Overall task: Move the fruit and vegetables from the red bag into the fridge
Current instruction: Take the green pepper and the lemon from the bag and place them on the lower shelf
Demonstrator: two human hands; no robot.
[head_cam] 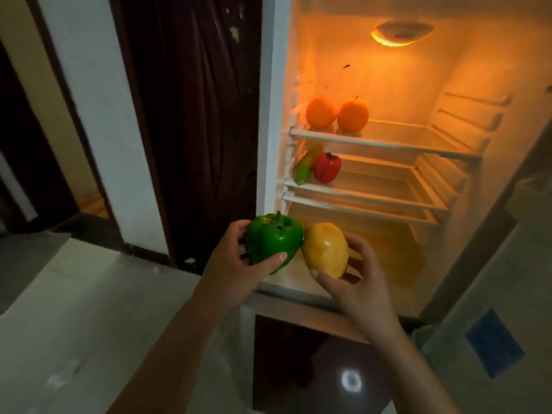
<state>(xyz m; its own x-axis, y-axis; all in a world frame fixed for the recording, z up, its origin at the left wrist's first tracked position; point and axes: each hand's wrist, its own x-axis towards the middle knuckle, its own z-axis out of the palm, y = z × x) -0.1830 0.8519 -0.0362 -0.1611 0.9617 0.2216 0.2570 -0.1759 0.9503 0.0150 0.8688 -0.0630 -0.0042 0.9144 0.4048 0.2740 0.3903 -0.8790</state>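
My left hand (pixel 228 264) grips a green bell pepper (pixel 273 240), and my right hand (pixel 349 282) holds a yellow mango (pixel 325 249) beside it. Both are in front of the open fridge (pixel 274 115), near its lower left corner. Two oranges (pixel 321 112) (pixel 353 114) sit on the top shelf (pixel 388 143) at the left. On the middle shelf (pixel 358 197) lie a red bell pepper (pixel 327 167) and a green-yellow vegetable (pixel 306 167) leaning against the left wall. The red bag is out of view.
The fridge door (pixel 493 294) stands open at the right, with a blue label. A dark wooden door (pixel 194 130) is left of the fridge. A pale countertop (pixel 89 309) lies at the lower left. A yellowish drawer (pixel 400 252) fills the fridge bottom.
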